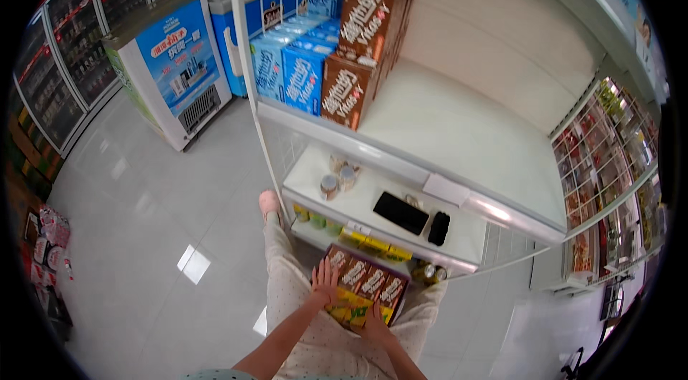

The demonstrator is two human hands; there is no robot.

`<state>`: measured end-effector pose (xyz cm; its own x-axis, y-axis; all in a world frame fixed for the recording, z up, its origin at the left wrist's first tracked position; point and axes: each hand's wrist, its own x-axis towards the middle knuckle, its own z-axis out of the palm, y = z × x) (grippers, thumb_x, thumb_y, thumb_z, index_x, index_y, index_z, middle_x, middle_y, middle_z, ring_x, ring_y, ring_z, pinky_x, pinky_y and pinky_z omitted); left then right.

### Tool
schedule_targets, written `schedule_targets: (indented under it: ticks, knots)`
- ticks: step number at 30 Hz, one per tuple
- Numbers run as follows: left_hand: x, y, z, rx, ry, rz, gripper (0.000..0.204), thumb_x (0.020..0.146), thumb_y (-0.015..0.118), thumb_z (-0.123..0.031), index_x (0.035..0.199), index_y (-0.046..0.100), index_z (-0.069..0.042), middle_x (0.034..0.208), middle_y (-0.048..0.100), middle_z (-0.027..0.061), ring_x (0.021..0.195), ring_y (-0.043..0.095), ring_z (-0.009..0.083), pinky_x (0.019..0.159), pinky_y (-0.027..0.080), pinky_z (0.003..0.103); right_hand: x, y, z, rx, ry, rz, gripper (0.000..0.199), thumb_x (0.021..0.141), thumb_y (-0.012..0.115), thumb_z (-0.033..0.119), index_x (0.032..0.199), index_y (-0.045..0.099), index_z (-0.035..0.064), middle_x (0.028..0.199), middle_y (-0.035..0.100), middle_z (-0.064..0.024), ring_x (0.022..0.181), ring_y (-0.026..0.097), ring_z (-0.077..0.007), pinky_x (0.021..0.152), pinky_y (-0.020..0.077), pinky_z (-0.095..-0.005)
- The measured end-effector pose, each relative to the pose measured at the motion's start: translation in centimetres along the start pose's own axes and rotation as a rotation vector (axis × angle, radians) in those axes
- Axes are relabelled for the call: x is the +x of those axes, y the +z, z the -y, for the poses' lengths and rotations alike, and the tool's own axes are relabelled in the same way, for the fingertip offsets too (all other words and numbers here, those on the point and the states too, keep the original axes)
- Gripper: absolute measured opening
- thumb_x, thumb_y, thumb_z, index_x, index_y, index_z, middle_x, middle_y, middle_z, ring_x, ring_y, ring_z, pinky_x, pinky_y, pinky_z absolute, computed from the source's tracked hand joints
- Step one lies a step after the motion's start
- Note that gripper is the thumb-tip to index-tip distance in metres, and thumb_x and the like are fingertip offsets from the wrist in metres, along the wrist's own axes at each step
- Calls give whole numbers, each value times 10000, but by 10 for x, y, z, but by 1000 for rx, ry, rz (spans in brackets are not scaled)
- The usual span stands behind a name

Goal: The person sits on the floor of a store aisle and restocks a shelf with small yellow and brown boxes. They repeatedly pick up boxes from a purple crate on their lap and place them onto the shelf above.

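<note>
A carton tray rests at my lap, between my knees and the shelf unit. In its far part stand brown drink boxes; yellow-and-green packs fill the near part. My left hand lies over the tray's left side, its fingers spread against the brown boxes. At the near right, my right hand touches the yellow packs with its fingers stretched forward. What its palm covers is hidden.
Blue and brown drink boxes stack on the upper white shelf's left end. Below, a shelf carries small jars and black items. Cans stand low. A chest freezer stands left; a wire rack rises right.
</note>
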<state>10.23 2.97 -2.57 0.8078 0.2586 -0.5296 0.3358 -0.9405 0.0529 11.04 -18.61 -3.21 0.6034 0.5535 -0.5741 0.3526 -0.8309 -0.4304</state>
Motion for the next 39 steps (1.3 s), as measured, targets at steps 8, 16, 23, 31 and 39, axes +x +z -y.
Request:
schedule_targets:
  ticks: [8, 16, 23, 31, 39]
  knots:
    - [17, 26, 9, -20, 28, 13, 1351, 529, 499, -879, 1440, -118, -96, 1465, -228, 189, 1358, -189, 363, 1055, -32, 562, -61, -337, 192, 272, -792, 148, 478, 856, 627, 272, 1268, 490, 75, 1307, 489, -85, 1185, 471, -205, 1006, 364, -312]
    - [18, 7, 1, -50, 55, 84, 1335, 531, 506, -875, 1441, -127, -132, 1465, -234, 181, 1358, -191, 359, 1065, -41, 558, -25, -541, 343, -261, -1041, -1366, 591, 686, 737, 338, 1133, 557, -4, 1264, 501, -161, 1135, 501, -290, 940, 403, -401]
    - [11, 11, 8, -72, 9, 85, 1343, 528, 521, -868, 1434, -156, -145, 1460, -253, 171, 1354, -208, 354, 1063, -54, 558, 39, -573, 360, -223, -825, -1041, 1017, 528, 794, 535, 1248, 447, -94, 1235, 493, -264, 1159, 496, -345, 983, 397, -391]
    - [10, 3, 6, -92, 22, 123, 1343, 533, 540, -853, 1432, -163, -145, 1460, -260, 160, 1352, -224, 338, 1062, -64, 550, 33, -572, 357, -377, -855, -1065, 1003, 543, 787, 552, 1237, 457, -92, 1352, 350, -286, 1329, 247, -382, 1060, 276, -455]
    - [2, -3, 7, -86, -12, 148, 1338, 537, 534, -854, 1432, -167, -147, 1454, -280, 157, 1345, -249, 327, 1055, -87, 541, 37, -568, 358, -262, -982, -1049, 925, 551, 813, 485, 1193, 475, -89, 1287, 384, -279, 1291, 294, -389, 1045, 303, -444]
